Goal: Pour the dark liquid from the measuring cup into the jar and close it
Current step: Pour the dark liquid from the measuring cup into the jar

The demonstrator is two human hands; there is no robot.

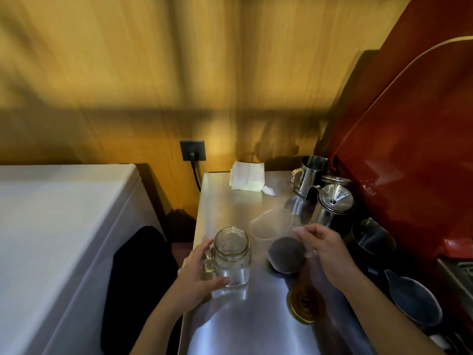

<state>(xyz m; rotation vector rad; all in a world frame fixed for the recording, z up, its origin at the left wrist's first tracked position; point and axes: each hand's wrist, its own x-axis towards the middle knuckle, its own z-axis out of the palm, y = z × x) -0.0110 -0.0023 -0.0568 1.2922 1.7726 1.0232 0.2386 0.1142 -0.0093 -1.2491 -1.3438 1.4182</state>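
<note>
left hand [198, 274] curled closed; right hand [323, 248] pinching.

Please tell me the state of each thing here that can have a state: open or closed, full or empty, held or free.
jar: open, upright, empty, held by left hand.
measuring cup: dark liquid at the bottom, right hand at its handle.
lid: off the jar, lying on the counter.
steel pitcher: upright, free.

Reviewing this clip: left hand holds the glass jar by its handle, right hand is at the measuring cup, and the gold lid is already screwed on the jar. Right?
Not quite. In the head view the gold lid lies on the counter, near the right hand's forearm; the jar is open.
</note>
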